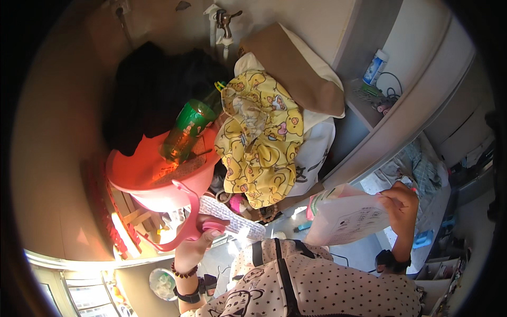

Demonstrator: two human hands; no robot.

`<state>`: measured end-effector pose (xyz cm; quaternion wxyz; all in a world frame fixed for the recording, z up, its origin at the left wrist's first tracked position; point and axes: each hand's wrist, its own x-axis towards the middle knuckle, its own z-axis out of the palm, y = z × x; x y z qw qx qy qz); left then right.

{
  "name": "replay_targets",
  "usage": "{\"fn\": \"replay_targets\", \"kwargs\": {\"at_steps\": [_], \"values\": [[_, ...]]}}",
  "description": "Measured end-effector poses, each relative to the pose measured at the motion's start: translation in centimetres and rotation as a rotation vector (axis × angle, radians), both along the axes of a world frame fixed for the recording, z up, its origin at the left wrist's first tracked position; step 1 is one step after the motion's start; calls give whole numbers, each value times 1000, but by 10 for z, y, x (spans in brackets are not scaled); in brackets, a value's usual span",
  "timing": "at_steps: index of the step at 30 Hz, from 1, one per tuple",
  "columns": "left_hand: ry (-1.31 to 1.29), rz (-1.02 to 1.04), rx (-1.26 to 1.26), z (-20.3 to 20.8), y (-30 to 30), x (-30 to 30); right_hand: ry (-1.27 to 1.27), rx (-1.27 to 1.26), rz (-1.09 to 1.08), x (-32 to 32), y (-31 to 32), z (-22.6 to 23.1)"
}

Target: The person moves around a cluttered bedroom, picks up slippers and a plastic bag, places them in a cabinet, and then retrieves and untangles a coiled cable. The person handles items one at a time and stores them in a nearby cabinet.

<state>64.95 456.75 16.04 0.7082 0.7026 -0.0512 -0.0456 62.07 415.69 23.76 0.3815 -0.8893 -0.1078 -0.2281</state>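
My left hand (pixel 193 247) is closed around a pink curved plastic piece (pixel 191 224) with a long bent arm and a round part by my fingers; I cannot tell its exact kind. It is held beside the pink basin (pixel 163 193). On the right, my right hand (pixel 402 205) pinches the edge of a translucent plastic bag (pixel 348 217) with dark print, which hangs in front of my body. Inside the basin leans a green plastic bottle (pixel 190 127). A yellow cloth (pixel 264 158) with a cartoon chick pattern lies heaped to the basin's right.
Black cloth (pixel 153 90) is piled behind the basin. A brown and cream cushion-like thing (pixel 298 71) leans by the wall under a tap (pixel 226 24). On the right, a shelf holds a blue and white can (pixel 375 67). A clear bag (pixel 162 284) sits at lower left.
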Motion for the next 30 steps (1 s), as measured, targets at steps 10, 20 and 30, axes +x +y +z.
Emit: {"fn": "replay_targets", "kwargs": {"at_steps": [10, 20, 30], "values": [[54, 185, -95, -10, 4, -16, -23, -97, -14, -15, -27, -13], [97, 170, -94, -11, -7, -8, 30, -29, -158, -39, -46, -25], [133, 97, -154, -10, -26, -3, 183, 48, -426, -78, -56, -46]]}}
